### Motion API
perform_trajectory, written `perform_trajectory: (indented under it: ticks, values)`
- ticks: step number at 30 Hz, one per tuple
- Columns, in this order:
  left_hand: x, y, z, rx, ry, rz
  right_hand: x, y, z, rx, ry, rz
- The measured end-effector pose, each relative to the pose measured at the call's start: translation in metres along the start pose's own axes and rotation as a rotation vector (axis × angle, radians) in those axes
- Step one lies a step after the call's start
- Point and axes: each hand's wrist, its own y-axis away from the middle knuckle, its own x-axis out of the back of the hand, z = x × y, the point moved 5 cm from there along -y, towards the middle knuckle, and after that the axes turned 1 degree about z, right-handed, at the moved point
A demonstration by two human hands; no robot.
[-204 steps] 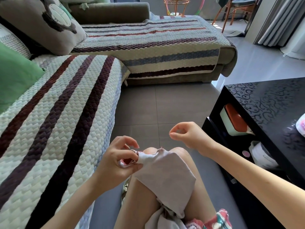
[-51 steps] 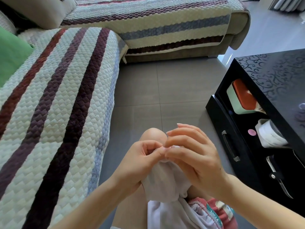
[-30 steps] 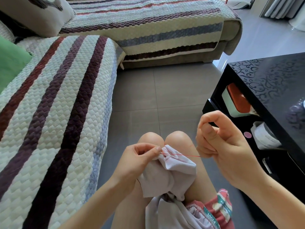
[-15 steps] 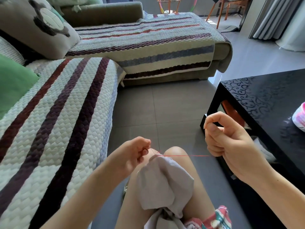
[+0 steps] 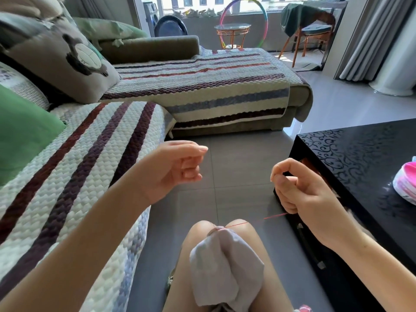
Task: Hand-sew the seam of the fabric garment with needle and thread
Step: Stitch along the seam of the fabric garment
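Observation:
A pale lilac fabric garment [image 5: 225, 264] lies draped over my knees at the bottom centre. A thin red thread [image 5: 254, 221] runs from its top fold up and right to my right hand [image 5: 299, 190]. That hand is curled, with thumb and forefinger pinched together at the top; the needle is too small to see. My left hand [image 5: 173, 170] hovers above and left of the garment, palm turned inward, fingers loosely bent, holding nothing and touching nothing.
A striped quilted sofa cover [image 5: 74, 176] fills the left side, with a green cushion [image 5: 22, 131] on it. A glossy black coffee table [image 5: 360, 158] stands at the right, a pink-and-white object [image 5: 405, 183] on it. Grey floor tiles [image 5: 238, 158] lie ahead.
My left hand has let go of the garment and risen up and away from it. My right hand has drawn the thread further right. The camera has tilted up.

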Motion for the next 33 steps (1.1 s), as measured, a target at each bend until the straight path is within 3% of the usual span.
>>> perform_trajectory:
  ticks: [9,17,22,27,30,33]
  values:
    - [-0.025,0.013,0.048,-0.163,-0.194,-0.190,-0.017,-0.026,-0.008,0.115,0.115,0.034]
    - [-0.031,0.015,0.047,-0.188,-0.243,-0.231,-0.064,-0.040,-0.001,0.184,0.325,-0.163]
    - [-0.014,0.005,0.039,-0.157,-0.222,-0.160,-0.075,-0.019,-0.011,0.266,0.042,-0.341]
    - [0.015,-0.019,0.004,-0.022,-0.158,0.050,-0.070,-0.018,-0.018,0.344,0.011,-0.170]
    - [0.020,-0.026,-0.030,0.108,-0.180,0.035,-0.062,-0.018,-0.023,0.384,0.105,-0.040]
    - [0.019,-0.019,-0.076,0.245,-0.226,-0.023,-0.052,-0.024,-0.019,0.286,-0.043,0.003]
